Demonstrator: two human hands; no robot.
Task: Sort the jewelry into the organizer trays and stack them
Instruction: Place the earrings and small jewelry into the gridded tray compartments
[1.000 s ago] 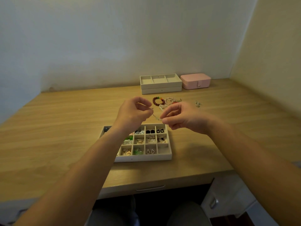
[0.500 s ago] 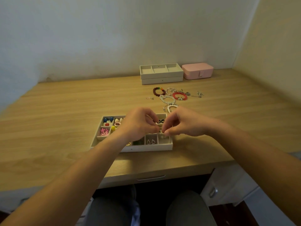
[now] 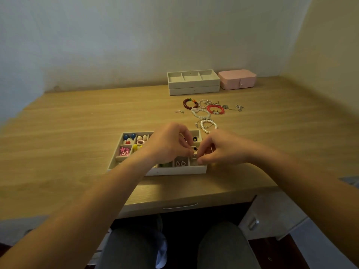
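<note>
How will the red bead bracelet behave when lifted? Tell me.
The red bracelet is a loop of separate beads, so it will likely sag and go limp rather than hold its ring. It looks light. It touches the white bead bracelet, so it could drag that along.

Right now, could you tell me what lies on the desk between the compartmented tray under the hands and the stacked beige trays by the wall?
Head view: loose beaded bracelets lie there.

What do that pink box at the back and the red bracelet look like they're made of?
Pink box: probably faux leather, judging by its smooth matte skin, rounded edges and snap tab. Red bracelet: glossy translucent beads, perhaps glass or plastic; I can't tell which.
</note>
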